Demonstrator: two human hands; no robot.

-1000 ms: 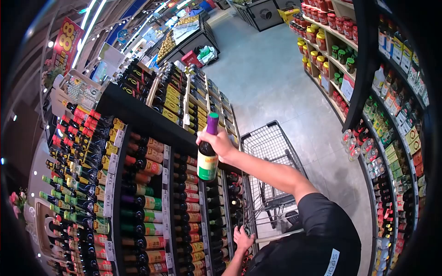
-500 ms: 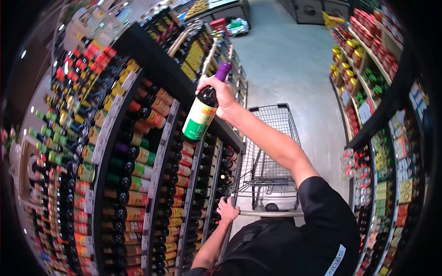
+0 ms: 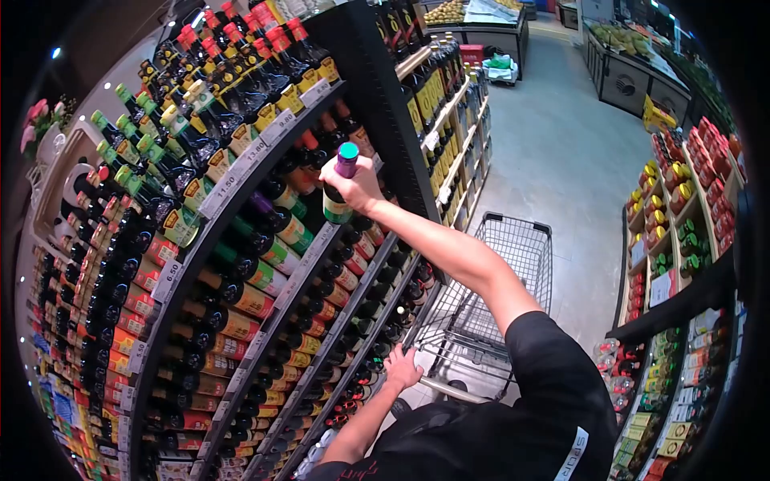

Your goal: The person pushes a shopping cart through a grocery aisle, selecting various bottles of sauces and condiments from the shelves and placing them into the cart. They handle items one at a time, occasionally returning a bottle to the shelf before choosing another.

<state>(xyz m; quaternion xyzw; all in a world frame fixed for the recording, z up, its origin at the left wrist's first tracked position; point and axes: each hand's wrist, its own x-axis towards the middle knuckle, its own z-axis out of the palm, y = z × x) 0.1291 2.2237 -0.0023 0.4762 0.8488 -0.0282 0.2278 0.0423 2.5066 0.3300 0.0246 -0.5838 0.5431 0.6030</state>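
Observation:
My right hand (image 3: 361, 186) is raised to the upper shelves and grips a dark sauce bottle (image 3: 336, 207) by its neck. The bottle has a purple cap with a teal top and a green and white label. It is held upright against the row of bottles on the shelf (image 3: 249, 172) with price tags. My left hand (image 3: 400, 368) is low, closed on the left end of the shopping cart handle (image 3: 459, 392), beside the lower shelves.
Tall shelving full of dark bottles (image 3: 200, 264) curves along my left. A wire shopping cart (image 3: 513, 256) stands in front of me in the aisle. Shelves of jars (image 3: 682, 200) line the right side. Grey floor (image 3: 561, 144) runs ahead to produce bins.
My right hand has carried the bottle from mid-aisle up and left to the upper shelf and set it upright from a tilt. The view has swung towards the shelving. The left hand stays at the cart.

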